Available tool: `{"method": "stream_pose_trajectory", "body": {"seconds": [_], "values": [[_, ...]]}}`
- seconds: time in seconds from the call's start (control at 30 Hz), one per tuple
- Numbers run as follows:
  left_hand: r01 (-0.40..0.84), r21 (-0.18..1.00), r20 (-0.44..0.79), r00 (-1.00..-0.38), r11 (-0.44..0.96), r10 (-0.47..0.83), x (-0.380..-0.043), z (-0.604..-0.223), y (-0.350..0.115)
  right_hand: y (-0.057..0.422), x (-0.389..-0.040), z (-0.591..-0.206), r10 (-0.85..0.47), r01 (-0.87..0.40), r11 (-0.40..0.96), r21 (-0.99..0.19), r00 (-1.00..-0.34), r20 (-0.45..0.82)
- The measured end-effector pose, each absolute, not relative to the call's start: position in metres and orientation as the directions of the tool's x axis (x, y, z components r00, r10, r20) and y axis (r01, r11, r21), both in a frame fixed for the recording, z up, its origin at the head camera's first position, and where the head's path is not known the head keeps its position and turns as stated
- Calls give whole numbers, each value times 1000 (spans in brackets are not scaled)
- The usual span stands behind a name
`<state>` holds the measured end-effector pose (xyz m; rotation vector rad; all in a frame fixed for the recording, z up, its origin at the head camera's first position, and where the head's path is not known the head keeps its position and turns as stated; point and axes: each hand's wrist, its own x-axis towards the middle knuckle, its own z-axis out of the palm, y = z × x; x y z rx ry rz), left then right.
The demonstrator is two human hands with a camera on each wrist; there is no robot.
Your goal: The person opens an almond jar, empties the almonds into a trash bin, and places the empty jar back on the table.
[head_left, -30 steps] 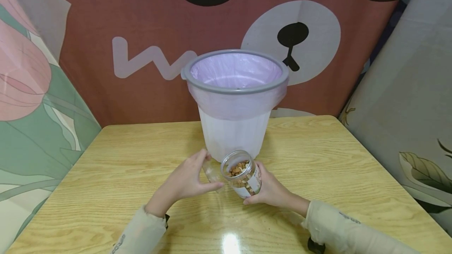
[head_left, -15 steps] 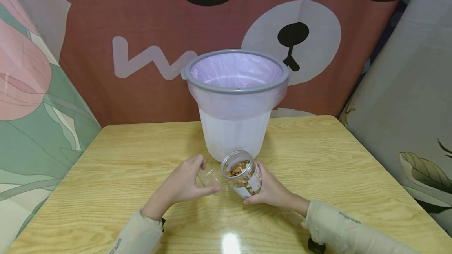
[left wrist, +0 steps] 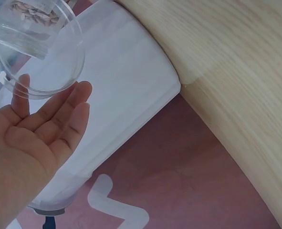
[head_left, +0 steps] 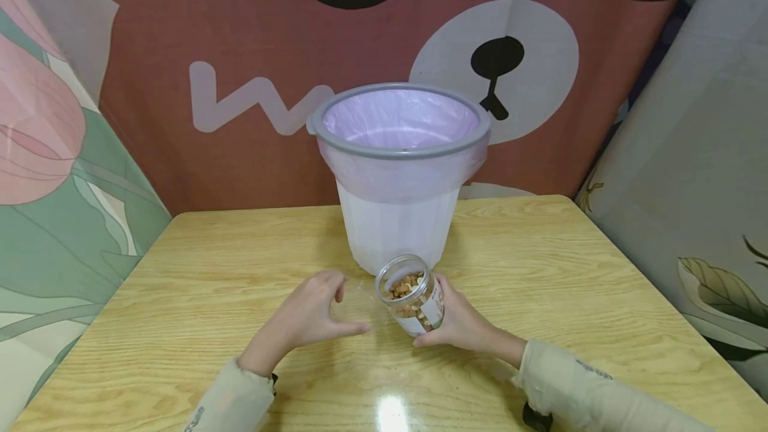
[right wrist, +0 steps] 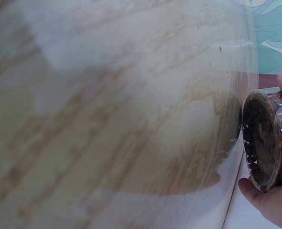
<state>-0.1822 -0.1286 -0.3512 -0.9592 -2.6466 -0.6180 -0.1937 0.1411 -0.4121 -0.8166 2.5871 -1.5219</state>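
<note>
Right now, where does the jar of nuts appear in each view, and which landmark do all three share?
Head: jar of nuts, lower middle, slightly right.
Left wrist: upper left, partly seen through the clear lid.
Right wrist: right edge, cut off by the frame.
Shared landmark: wooden tabletop, upper right in left wrist, blurred on the left in right wrist.

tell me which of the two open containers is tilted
The clear jar of nuts, gripped at a slant by the right hand; the white bin stands upright on the table.
</note>
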Motion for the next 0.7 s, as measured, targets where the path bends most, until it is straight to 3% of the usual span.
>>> {"method": "stream_pose_trajectory", "body": {"seconds": [0.33, 0.7], "values": [[708, 312, 392, -704, 634, 592, -185, -357, -132, 141, -193, -411, -449, -417, 389, -822, -865, 226], [669, 389, 285, -741, 633, 608, -186, -364, -134, 141, -192, -410, -448, -414, 379, -828, -865, 227]]}}
